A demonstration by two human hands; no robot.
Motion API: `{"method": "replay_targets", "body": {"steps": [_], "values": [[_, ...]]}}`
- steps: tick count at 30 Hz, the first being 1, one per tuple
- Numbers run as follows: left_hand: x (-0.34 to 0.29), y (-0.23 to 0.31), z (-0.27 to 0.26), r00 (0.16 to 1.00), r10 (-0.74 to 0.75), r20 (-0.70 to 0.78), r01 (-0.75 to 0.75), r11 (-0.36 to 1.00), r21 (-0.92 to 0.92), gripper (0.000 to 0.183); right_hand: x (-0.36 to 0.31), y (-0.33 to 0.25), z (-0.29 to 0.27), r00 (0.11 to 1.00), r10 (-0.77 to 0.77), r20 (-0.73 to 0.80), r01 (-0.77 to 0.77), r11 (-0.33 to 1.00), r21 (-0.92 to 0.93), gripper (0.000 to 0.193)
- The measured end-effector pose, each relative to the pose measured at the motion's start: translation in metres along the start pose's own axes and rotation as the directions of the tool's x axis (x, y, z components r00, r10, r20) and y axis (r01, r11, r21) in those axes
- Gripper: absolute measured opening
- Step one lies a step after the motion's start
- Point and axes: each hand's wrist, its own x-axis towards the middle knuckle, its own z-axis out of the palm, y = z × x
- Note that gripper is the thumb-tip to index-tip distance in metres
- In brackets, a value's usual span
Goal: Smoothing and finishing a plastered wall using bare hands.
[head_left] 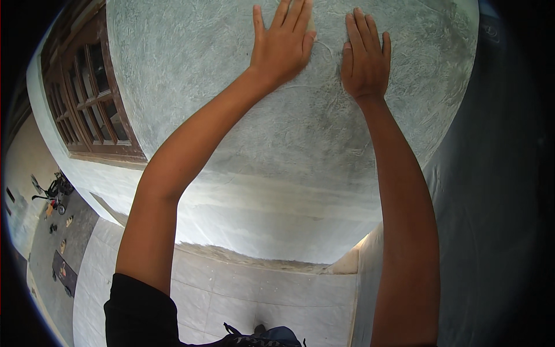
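Note:
Both arms reach up to a rough grey plastered wall [231,124]. My left hand [280,49] lies on it with the fingers stretched out and the little finger spread apart. A narrow pale edge [313,24] shows beside its fingers and thumb; most of that thing is hidden under the hand, and its kind cannot be made out. To the right, my right hand [367,61] rests flat against the plaster, its fingers extended and slightly apart. Nothing is visible in it.
A brown wooden window [89,87] with small panes is set in the wall at left. Below lies a light tiled floor [231,289]. A darker wall [491,191] stands close on the right. Far left, a wheeled vehicle [56,189] and sandals [63,245] are on the ground.

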Motion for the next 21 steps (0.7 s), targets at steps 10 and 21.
{"method": "replay_targets", "body": {"steps": [10,21], "values": [[-0.012,0.015,-0.007,0.969,0.061,0.241,-0.092,0.988,0.121,0.058,0.000,0.003,-0.001,1.000,0.001,-0.004,-0.001,1.000,0.016,0.052],[-0.034,0.021,-0.003,0.941,0.240,0.238,-0.232,0.971,-0.061,0.058,0.000,0.003,-0.005,1.000,0.023,0.019,-0.022,1.000,-0.017,0.052]]}}
